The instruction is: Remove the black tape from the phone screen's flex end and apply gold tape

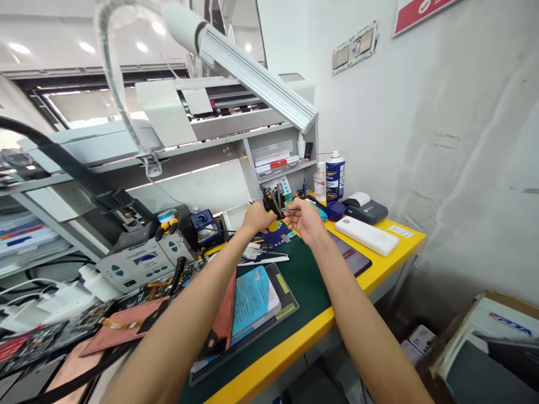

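Both my hands reach toward the far corner of the workbench, close to each other. My left hand (257, 217) is closed, its fingers pointing right beside a yellow and black item (273, 225); I cannot make out what it grips. My right hand (305, 217) pinches a small greenish, metallic-looking piece (287, 209) between thumb and fingers, too small to name. Behind the hands is a cluster of tools (275, 195). A dark phone or tablet (351, 255) lies to the right of my right wrist, partly hidden by the forearm.
A white power bank-like block (366, 235) and a blue spray can (336, 177) stand on the right. A blue booklet (252, 297) lies on a grey mat between my arms. Soldering stations (147, 261) and circuit boards crowd the left. A lamp (256, 76) hangs overhead.
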A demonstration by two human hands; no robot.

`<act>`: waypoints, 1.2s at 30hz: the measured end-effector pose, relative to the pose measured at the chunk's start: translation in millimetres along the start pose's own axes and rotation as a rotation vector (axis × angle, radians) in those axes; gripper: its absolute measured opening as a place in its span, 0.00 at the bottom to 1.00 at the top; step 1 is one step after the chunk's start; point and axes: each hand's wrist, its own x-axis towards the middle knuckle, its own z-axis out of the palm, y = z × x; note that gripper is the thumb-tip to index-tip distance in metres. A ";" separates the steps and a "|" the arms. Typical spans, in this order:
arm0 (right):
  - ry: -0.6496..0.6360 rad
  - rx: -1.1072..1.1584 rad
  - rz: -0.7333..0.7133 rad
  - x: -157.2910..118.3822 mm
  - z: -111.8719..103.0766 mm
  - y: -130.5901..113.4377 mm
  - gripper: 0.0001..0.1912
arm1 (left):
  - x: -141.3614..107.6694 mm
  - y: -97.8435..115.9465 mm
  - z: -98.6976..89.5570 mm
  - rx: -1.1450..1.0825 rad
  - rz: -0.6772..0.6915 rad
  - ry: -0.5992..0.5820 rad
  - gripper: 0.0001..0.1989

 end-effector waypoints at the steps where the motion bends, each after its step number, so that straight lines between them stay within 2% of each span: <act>1: -0.004 -0.001 0.002 1.0 0.0 0.9 0.18 | 3.3 -0.2 6.7 0.022 -0.021 -0.024 0.21; 6: -0.026 -0.007 0.003 2.6 0.9 2.9 0.18 | 7.4 -4.8 21.3 0.100 -0.090 -0.090 0.21; 9: -0.035 -0.011 0.004 0.0 2.6 2.6 0.18 | 3.4 -2.9 19.3 0.142 -0.078 -0.096 0.21; 12: -0.040 -0.021 0.016 -2.9 3.9 2.2 0.18 | -9.9 2.9 7.8 0.191 -0.003 -0.050 0.21; 15: -0.041 -0.030 0.015 -2.3 3.5 1.9 0.17 | -40.7 4.2 -20.3 0.252 0.106 0.109 0.21; 17: -0.042 -0.031 0.004 -0.9 2.7 1.8 0.16 | -73.2 -2.6 -45.6 0.286 0.162 0.228 0.29; 18: -0.045 -0.029 -0.003 -0.4 2.4 1.8 0.15 | -92.0 -9.2 -57.6 0.307 0.164 0.257 0.29; 20: -0.054 -0.023 -0.017 -0.5 2.5 2.4 0.15 | -129.1 -29.4 -75.2 0.355 0.117 0.220 0.24; 21: -0.062 -0.019 -0.022 -1.0 3.1 3.1 0.15 | -145.2 -42.4 -79.4 0.376 0.076 0.149 0.22; 24: -0.093 -0.015 -0.025 -3.9 6.9 7.4 0.16 | -174.7 -83.2 -73.8 0.408 -0.074 0.043 0.25; 27: -0.126 -0.026 -0.021 -7.1 12.6 13.9 0.17 | -178.7 -109.5 -54.5 0.367 -0.154 0.016 0.33; 30: -0.148 -0.048 -0.018 -10.1 18.3 19.8 0.18 | -172.0 -115.4 -40.2 0.236 -0.164 0.029 0.39; 33: -0.172 -0.070 -0.014 -12.0 22.1 23.0 0.18 | -166.8 -112.8 -35.5 0.069 -0.159 0.118 0.45; 36: -0.211 -0.087 -0.001 -12.1 23.3 23.9 0.19 | -165.8 -112.3 -36.6 -0.159 -0.179 0.197 0.41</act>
